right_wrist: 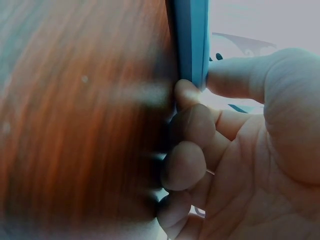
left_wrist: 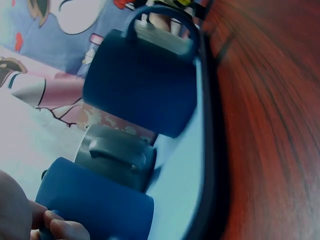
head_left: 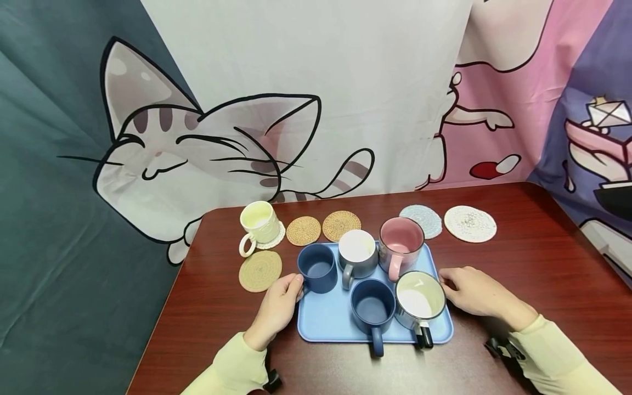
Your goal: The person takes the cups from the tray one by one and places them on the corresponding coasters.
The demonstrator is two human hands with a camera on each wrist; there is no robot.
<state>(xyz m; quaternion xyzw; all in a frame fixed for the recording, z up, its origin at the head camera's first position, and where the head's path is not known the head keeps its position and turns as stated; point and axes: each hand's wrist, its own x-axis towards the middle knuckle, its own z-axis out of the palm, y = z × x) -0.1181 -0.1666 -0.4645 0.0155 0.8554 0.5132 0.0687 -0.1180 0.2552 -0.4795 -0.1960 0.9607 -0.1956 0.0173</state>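
Observation:
My left hand (head_left: 277,307) pinches the handle of a blue mug (head_left: 317,269) at the left end of a light blue tray (head_left: 326,318). In the left wrist view, thumb and fingers close on that handle at the side of the mug (left_wrist: 100,200). My right hand (head_left: 479,291) grips the tray's right edge, with the thumb above and fingers curled below the rim (right_wrist: 192,45). Also on the tray are a grey mug (head_left: 362,266) with a white inside, a pink mug (head_left: 410,255), a second blue mug (head_left: 372,312) and a cream enamel mug (head_left: 417,307) with a black handle.
A pale yellow mug (head_left: 264,225) stands on a white coaster (head_left: 274,241) at the back left. Tan coasters (head_left: 303,231), an olive one (head_left: 260,271), a pale blue one (head_left: 430,225) and a white one (head_left: 470,224) lie around the tray. A printed cloth (head_left: 395,109) hangs behind the table.

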